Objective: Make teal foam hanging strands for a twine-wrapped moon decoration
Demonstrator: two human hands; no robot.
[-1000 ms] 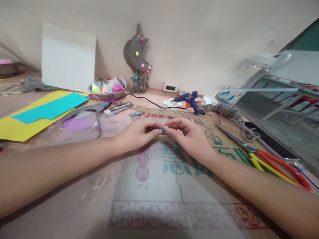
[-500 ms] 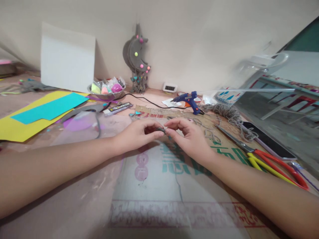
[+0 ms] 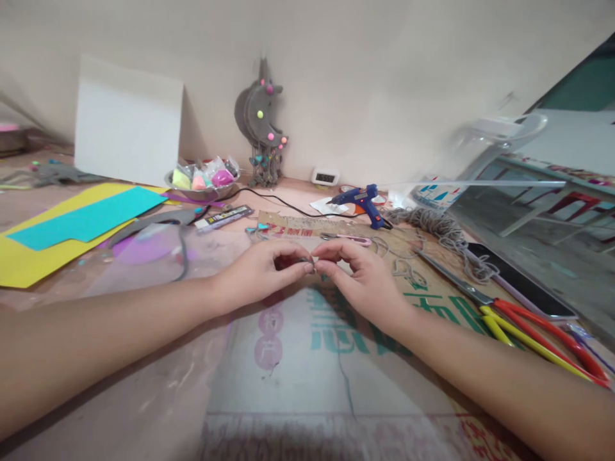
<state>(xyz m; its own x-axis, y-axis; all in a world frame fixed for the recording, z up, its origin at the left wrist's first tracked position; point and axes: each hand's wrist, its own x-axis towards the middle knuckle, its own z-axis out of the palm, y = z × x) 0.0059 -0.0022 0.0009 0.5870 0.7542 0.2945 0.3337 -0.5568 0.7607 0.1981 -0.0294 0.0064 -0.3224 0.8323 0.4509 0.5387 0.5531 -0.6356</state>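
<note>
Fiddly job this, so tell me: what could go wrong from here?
The small grey piece, pinched only between the fingertips of the left hand and right hand, could slip and get lost. The glue gun lies just beyond the hands; if hot, a careless reach could burn.

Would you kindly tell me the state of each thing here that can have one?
Left hand, fingers pinching the small grey piece.
Right hand, pinching the same piece.
Glue gun, set down, cord attached.
Scissors, shut, lying flat.
Phone, screen dark.
Bowl, filled with packets.
</note>
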